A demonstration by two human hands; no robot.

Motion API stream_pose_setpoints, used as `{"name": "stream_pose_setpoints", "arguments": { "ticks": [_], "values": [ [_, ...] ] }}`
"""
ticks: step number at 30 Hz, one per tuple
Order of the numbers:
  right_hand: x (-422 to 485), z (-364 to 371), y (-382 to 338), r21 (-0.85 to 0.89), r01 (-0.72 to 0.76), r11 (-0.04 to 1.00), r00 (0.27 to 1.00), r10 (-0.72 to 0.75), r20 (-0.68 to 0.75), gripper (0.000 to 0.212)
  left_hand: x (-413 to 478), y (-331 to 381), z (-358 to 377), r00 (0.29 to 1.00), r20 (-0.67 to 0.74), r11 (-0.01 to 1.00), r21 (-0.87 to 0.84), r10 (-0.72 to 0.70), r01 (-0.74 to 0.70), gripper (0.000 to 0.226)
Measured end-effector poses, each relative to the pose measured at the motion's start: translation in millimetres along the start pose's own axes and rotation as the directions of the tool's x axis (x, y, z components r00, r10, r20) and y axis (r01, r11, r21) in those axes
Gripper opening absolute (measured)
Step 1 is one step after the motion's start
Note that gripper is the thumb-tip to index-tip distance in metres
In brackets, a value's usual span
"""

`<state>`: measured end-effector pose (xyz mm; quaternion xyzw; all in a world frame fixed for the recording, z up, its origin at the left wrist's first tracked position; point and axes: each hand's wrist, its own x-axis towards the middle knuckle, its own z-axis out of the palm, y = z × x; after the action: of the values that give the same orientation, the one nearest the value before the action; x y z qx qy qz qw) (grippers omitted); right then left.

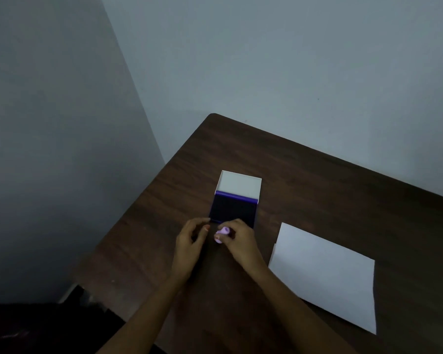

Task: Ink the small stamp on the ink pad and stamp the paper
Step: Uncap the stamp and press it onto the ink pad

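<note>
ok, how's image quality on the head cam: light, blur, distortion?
Head view: dim and bluish, no glare; the table edges bow from the wide lens; the right hand and pink stamp are soft; the ink pad reads almost black; the paper is clearest.

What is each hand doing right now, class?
Left hand: empty, fingers loosely curled, beside the ink pad.
Right hand: closed on the small pink stamp.

A small lilac stamp [222, 234] is pinched in fingers just in front of an open ink pad [232, 210], dark inked surface up, white lid folded back. A white paper [325, 274] lies flat to the right, apart from the pad.
</note>
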<state>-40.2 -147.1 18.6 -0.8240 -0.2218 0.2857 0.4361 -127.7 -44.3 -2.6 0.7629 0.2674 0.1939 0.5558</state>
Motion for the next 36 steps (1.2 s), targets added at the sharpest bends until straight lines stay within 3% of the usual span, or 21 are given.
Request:
{"name": "stream_pose_setpoints", "arguments": {
  "ticks": [2, 4, 9, 12, 14, 16, 17, 19, 23, 26, 29, 31, 33, 36],
  "values": [
    [-8.4, -7.3, -6.1, 0.273, -0.127, 0.954, 0.989, 0.142, -0.037, 0.016, -11.0, 10.5, 5.9, 0.991, 0.093, 0.981, -0.157, -0.096, 0.11, 0.025],
    [-15.0, -13.4, -8.7, 0.434, -0.221, 0.873, 0.972, 0.236, 0.021, 0.013, -19.5, 14.6, 13.2, 0.985, 0.115, 0.962, -0.228, -0.126, 0.15, 0.025],
    [-25.2, -27.3, -10.0, 0.596, -0.347, 0.724, 0.933, 0.33, 0.142, 0.014, -22.3, 21.8, 17.3, 0.989, 0.084, 0.952, -0.275, -0.118, 0.137, 0.023],
    [-29.1, -38.7, -8.3, 0.706, -0.343, 0.619, 0.934, 0.307, 0.184, 0.011, -16.2, 20.7, 17.7, 0.966, 0.061, 0.929, -0.264, -0.252, 0.259, 0.014],
    [-30.6, -47.8, -10.9, 0.879, -0.338, 0.337, 0.925, 0.29, 0.245, 0.013, -11.3, 19.0, 12.5, 0.961, 0.049, 0.949, -0.149, -0.274, 0.278, 0.019],
    [-29.9, -55.4, -13.4, 0.94, -0.334, 0.067, 0.905, 0.301, 0.3, 0.013, -10.4, 22.2, 6.4, 0.985, 0.09, 0.988, 0.059, -0.146, 0.141, 0.025],
    [-29.6, -57.6, -14.1, 0.943, -0.333, -0.013, 0.896, 0.308, 0.32, 0.013, -10.0, 22.3, 5.6, 0.989, 0.119, 0.984, 0.161, -0.092, 0.072, 0.027],
    [-27.3, -59.2, -14.1, 0.937, -0.334, -0.105, 0.888, 0.297, 0.35, 0.013, -8.8, 18.2, 8.6, 0.98, 0.197, 0.951, 0.307, -0.028, -0.034, 0.03],
    [-22.4, -58.6, -7.6, 0.927, -0.32, -0.197, 0.895, 0.257, 0.364, 0.044, -7.4, 6.2, 18.3, 0.942, 0.332, 0.905, 0.412, -0.042, -0.105, 0.034],
    [-18.2, -62.6, -5.8, 0.946, -0.292, -0.143, 0.906, 0.276, 0.321, 0.027, -5.4, 3.1, 18.2, 0.945, 0.325, 0.899, 0.42, -0.022, -0.123, 0.031],
    [-10.5, -65.0, -0.7, 0.968, -0.245, 0.054, 0.93, 0.295, 0.219, 0.012, 1.7, -0.3, 13.6, 0.986, 0.149, 0.89, 0.434, 0.08, -0.138, 0.025],
    [-2.2, -63.0, 3.1, 0.906, -0.206, 0.371, 0.944, 0.318, 0.085, 0.014, 15.1, -7.4, 11.1, 0.987, 0.083, 0.87, 0.465, 0.14, -0.163, 0.036],
    [7.4, -57.9, 6.9, 0.659, -0.152, 0.737, 0.951, 0.29, -0.104, 0.01, 30.1, -13.9, 10.2, 0.984, 0.118, 0.859, 0.482, 0.134, -0.175, 0.057],
    [26.7, -48.1, 7.3, 0.275, -0.064, 0.959, 0.944, 0.148, -0.297, 0.013, 44.4, -24.2, 12.7, 0.969, 0.203, 0.809, 0.542, 0.138, -0.228, 0.08]
  ]
}}
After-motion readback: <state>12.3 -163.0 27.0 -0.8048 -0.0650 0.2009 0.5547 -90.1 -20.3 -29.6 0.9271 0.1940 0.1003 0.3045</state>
